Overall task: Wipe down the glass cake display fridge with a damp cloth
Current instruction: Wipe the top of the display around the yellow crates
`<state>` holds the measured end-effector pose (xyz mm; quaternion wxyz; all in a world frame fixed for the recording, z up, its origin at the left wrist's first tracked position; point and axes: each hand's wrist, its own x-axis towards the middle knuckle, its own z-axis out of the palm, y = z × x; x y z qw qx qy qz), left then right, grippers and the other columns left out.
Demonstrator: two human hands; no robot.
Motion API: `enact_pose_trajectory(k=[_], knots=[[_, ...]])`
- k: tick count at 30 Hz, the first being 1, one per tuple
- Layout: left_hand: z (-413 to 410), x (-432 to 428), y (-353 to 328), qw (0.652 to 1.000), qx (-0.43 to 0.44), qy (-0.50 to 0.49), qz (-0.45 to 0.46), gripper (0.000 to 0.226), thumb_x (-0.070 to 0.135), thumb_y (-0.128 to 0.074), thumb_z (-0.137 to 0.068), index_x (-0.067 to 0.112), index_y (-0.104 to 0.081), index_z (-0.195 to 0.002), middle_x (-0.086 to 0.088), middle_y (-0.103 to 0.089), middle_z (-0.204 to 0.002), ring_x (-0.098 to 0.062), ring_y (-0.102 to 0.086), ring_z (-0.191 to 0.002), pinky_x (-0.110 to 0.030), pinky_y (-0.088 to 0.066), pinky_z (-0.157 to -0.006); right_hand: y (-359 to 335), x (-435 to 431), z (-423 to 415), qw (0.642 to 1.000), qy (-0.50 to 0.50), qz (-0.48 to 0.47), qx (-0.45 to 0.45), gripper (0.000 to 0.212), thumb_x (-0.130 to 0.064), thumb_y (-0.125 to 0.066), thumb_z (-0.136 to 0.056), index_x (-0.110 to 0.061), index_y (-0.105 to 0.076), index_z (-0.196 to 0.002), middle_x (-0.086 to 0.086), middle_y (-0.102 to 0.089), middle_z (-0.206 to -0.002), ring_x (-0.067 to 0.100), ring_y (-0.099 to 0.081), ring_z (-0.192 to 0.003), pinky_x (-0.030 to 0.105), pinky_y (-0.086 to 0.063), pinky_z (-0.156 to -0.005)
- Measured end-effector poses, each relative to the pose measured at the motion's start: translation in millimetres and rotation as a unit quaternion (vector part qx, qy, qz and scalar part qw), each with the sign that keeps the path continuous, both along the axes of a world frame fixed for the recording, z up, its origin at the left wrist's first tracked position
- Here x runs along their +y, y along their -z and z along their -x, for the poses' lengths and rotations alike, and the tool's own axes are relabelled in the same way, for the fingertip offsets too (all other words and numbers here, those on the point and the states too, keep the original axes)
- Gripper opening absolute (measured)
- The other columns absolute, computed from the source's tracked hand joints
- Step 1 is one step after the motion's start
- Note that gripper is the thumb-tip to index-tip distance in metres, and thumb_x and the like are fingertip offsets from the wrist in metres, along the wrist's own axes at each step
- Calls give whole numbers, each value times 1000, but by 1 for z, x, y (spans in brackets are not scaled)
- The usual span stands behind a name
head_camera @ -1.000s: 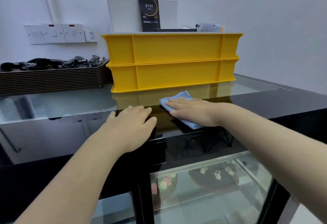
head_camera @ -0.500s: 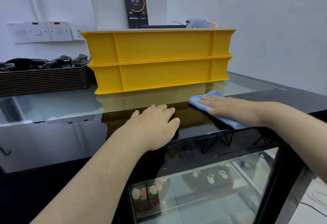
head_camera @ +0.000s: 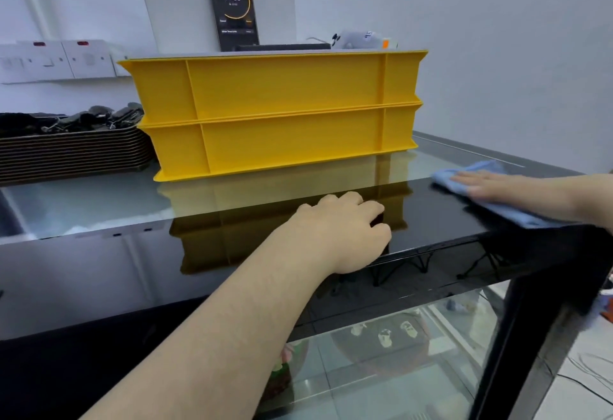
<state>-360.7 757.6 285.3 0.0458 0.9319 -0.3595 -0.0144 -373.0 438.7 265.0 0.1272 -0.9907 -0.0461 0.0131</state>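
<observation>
Blue cloth (head_camera: pixel 477 194) spread flat on the dark glass top of the cake fridge (head_camera: pixel 232 270), far over at its right end and close to the front edge, a corner lapping almost to the rim. Pinned there under the right hand (head_camera: pixel 497 185), fingers extended and palm down, pressing rather than gripping; blurred, so presumably mid-stroke. Left hand (head_camera: pixel 345 230) planted on the glass near the middle front, fingers loosely curled, holding nothing, apparently bracing. Step in hand: wiping the top pane, judged early to midway in the whole job, with the front glass (head_camera: pixel 381 370) below, cakes (head_camera: pixel 384 336) showing behind it, likely yet to be done. Next move probably calls for turning the stroke at the right corner and coming back along a fresh strip, with even pressure to avoid streaks, then dropping to the front pane. Further back, two stacked yellow crates (head_camera: pixel 278 114) sitting on the top and blocking that strip from the cloth; phone (head_camera: pixel 233 9) with a running timer propped above them. Stack of dark trays (head_camera: pixel 66 154) at the left, wall sockets (head_camera: pixel 56 59) behind.
</observation>
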Motion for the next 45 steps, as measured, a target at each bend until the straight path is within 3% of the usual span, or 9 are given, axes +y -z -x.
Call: enact_pose_trajectory(k=[2,4,7,11,16,22,29,38,45], knots=[[0,2,-3,1000,8,5,-2,48,44,-20,-98,38,-20,-146,9,-18,-154,-20,-19,-140,-45,-20,-110,9,-56,-6,996,73,43,-43,56,-83,-42,-74,-50,-58,-117,-34,-54,-122,-14,-43,-117,21,-22,-113],[-1,10,-6,1000,17,9,9,48,46,-20,-98,39,-17,-146,11,-12,-156,-18,-12,-143,-44,-15,-113,5,-58,-15,977,164,118,-72,42,-55,-37,-93,-20,-59,-96,-16,-61,-84,8,-54,-96,24,-33,-95],[-6,39,-11,999,10,-13,36,49,42,-22,-99,40,-14,-147,14,-5,-157,-13,-3,-145,-42,-7,-117,-10,8,-29,967,226,120,-4,52,-57,-15,-71,-21,-49,-83,1,-49,-106,28,-39,-126,40,-22,-109],[-17,101,-15,997,38,-61,35,47,35,-28,-100,35,-20,-147,11,-10,-157,-12,-9,-144,-31,-9,-115,-20,105,-65,972,183,136,50,53,-47,-18,-100,-16,-34,-139,8,-18,-156,32,-10,-144,50,-9,-116],[-29,182,-9,985,47,-162,38,49,37,-31,-99,30,-22,-147,7,-18,-155,-13,-16,-142,-32,-14,-116,-23,230,-93,988,75,124,59,67,-60,-17,-96,-23,-7,-151,-1,0,-160,22,0,-147,52,-6,-116],[-23,233,-5,964,41,-259,45,46,32,-33,-99,23,-31,-144,2,-28,-152,-17,-25,-139,-32,-19,-113,-28,366,-67,974,-141,172,36,54,-44,-17,-102,-23,-9,-151,2,-1,-159,27,1,-146,52,-6,-113],[-13,199,-6,973,37,-220,51,48,32,-29,-100,17,-28,-146,0,-22,-154,-16,-18,-142,-28,-15,-112,-28,301,2,963,-209,170,14,49,-33,-13,-104,-30,1,-151,-16,9,-157,5,9,-144,40,1,-117],[-19,190,-13,987,54,-147,22,45,40,-28,-100,30,-29,-144,7,-28,-151,-14,-26,-138,-30,-21,-109,-27,177,7,986,82,135,62,51,-46,-10,-100,-36,0,-149,-16,7,-157,0,8,-142,46,12,-115],[-51,231,-36,986,86,-139,21,45,42,-36,-97,35,-34,-141,11,-35,-146,-11,-34,-132,-28,-25,-103,-24,286,-23,988,-122,70,67,62,-62,-14,-93,-39,2,-148,-26,12,-153,-7,16,-138,32,10,-117]])
